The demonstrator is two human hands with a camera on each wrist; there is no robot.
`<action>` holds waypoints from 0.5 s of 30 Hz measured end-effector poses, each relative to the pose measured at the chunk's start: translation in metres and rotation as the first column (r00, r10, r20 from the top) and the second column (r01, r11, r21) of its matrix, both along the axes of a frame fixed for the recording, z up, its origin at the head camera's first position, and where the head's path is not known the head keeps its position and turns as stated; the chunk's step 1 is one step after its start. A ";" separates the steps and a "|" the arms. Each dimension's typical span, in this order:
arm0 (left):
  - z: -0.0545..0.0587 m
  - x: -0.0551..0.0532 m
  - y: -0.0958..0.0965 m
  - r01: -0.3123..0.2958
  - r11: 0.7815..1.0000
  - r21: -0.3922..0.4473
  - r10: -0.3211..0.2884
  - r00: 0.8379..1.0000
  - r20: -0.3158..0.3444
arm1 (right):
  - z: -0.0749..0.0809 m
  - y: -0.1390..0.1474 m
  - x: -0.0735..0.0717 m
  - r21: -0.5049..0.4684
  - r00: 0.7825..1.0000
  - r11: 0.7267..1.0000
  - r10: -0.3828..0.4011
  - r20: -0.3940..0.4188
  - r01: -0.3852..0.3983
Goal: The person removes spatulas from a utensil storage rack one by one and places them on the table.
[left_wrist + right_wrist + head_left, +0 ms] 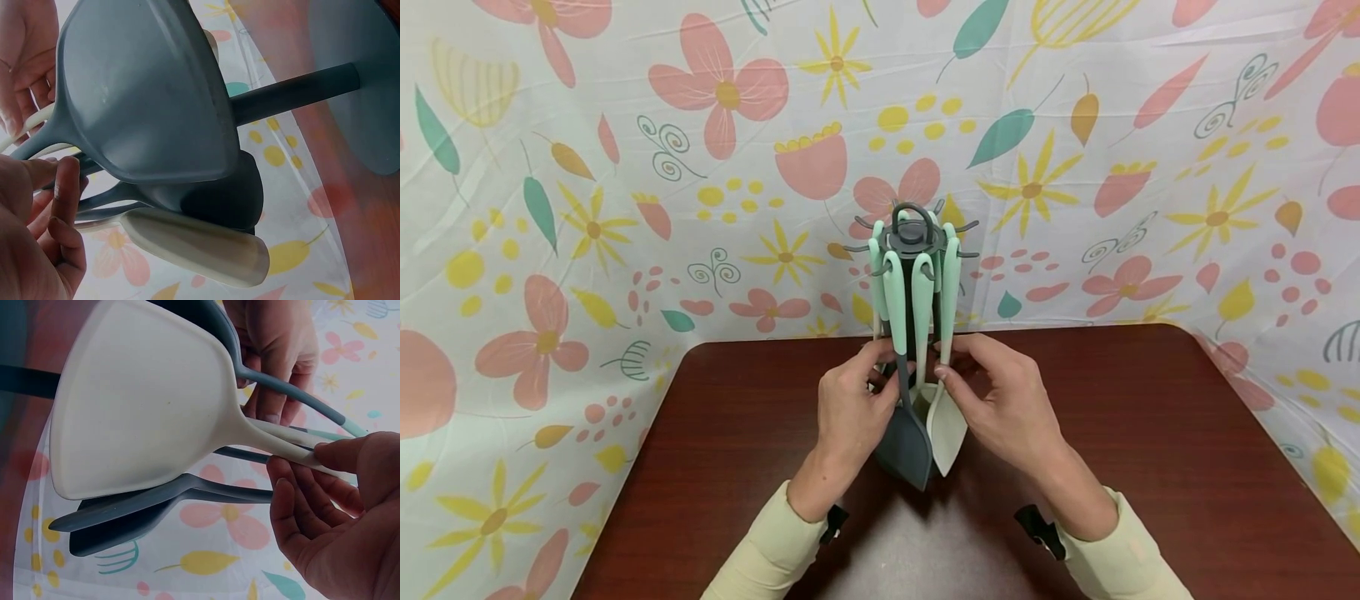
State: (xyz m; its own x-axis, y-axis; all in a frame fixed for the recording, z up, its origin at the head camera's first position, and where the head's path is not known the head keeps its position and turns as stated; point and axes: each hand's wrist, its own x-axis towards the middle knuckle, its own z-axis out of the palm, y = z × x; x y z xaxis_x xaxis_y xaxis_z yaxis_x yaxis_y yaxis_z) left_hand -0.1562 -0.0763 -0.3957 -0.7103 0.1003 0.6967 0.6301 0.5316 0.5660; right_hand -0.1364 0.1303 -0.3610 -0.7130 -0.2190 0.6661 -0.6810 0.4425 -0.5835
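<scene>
A dark rotating-type utensil stand [913, 237] with a ring on top and several hooks stands upright on the table. Kitchen utensils with mint-green handles [922, 287] hang from it. My left hand [852, 404] pinches the shaft of a dark grey turner [904, 448] just under its green handle. On the other side, my right hand [1006, 398] holds the shaft of a cream turner [147, 403] between thumb and fingers. Both turners hang blade down, side by side at the front. Behind them in the left wrist view are a dark utensil [219, 194] and a cream one [200, 244].
The stand's round grey base [350, 125] lies on the dark red-brown table [760, 433]. A floral cloth [625, 167] covers the wall behind and at the sides. Black straps [1040, 531] sit at both wrists.
</scene>
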 end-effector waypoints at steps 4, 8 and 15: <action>0.000 0.000 0.000 -0.006 1.000 -0.002 0.006 1.000 0.001 | 0.001 0.000 0.001 0.004 1.000 1.000 -0.011 -0.003 0.012; 0.001 0.001 0.000 -0.013 1.000 -0.009 0.013 1.000 -0.002 | 0.001 0.001 0.002 0.007 1.000 1.000 -0.019 -0.006 0.019; 0.002 0.002 0.000 -0.017 1.000 -0.014 0.016 1.000 -0.005 | 0.001 0.001 0.004 0.002 1.000 1.000 -0.031 -0.006 0.031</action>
